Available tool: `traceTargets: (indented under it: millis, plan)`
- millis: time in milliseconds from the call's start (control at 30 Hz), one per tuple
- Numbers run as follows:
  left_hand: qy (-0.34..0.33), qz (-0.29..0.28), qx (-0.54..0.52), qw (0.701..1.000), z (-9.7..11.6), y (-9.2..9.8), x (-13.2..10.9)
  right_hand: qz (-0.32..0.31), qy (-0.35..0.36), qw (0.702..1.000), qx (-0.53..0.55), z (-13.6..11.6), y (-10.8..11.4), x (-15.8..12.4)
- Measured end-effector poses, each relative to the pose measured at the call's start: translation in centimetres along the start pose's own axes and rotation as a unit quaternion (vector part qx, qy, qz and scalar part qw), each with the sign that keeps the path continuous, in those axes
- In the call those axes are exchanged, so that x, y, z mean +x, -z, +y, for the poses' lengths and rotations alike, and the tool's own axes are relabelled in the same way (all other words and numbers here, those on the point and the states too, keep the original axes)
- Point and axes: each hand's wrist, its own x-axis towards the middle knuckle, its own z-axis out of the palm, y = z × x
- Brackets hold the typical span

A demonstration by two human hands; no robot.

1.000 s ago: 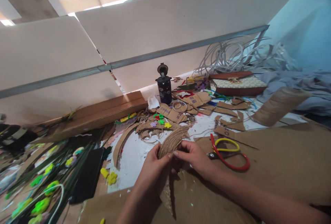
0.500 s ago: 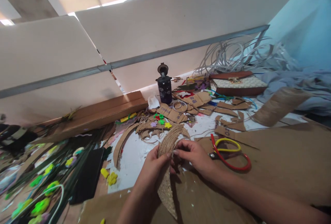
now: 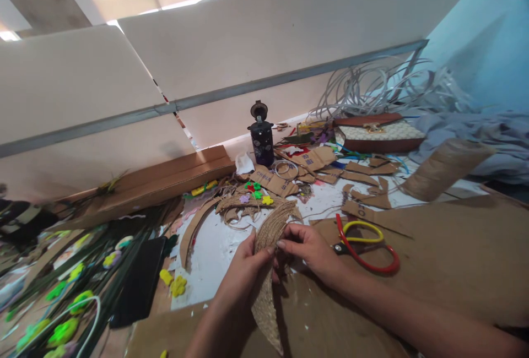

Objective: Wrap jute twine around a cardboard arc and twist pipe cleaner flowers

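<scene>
A crescent [image 3: 268, 231] covered in jute twine stands tilted between my hands, its pointed lower end hanging near the cardboard. My left hand [image 3: 248, 264] is closed around its middle, thumb across the front. The fingers of my right hand [image 3: 306, 248] pinch at the crescent's right edge, close to my left thumb. Whether a loose strand lies between those fingertips is too small to see. Just right of my right hand lie scissors [image 3: 372, 250] with one red and one yellow handle. Behind the crescent, another twine-covered arc [image 3: 231, 202] carries small coloured flowers.
A twine spool [image 3: 448, 171] lies at the right beside a handbag [image 3: 380, 132]. A dark bottle [image 3: 263, 146] with its lid up stands at the back among cardboard scraps [image 3: 273, 180]. Leftward are a black phone [image 3: 138, 281], yellow flower [image 3: 178, 286] and long cardboard trough [image 3: 185, 176].
Both hands keep their hold on the crescent with hardly any movement. The whole view has shifted very slightly.
</scene>
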Motion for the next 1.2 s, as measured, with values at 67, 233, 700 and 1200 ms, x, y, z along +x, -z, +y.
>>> traceTargets:
  millis: [67, 233, 700, 1200]
  plan:
    - [-0.012, -0.009, -0.006, 1.000, -0.24, -0.03, 0.04, 0.007, -0.004, 1.000, -0.003, 0.15, 0.03, -0.05]
    - [-0.011, 0.002, 0.021, 1.000, -0.71, 0.46, 0.49, 0.011, -0.010, 1.000, -0.001, 0.13, 0.11, 0.02]
    - [-0.007, 0.011, 0.028, 1.000, -0.56, 0.75, 0.42, 0.011, 0.003, 1.000, -0.019, 0.04, 0.28, 0.30]
    - [0.006, 0.005, -0.003, 1.000, -0.46, 0.34, 0.22, 0.010, -0.038, 0.999, 0.032, 0.28, -0.10, -0.09]
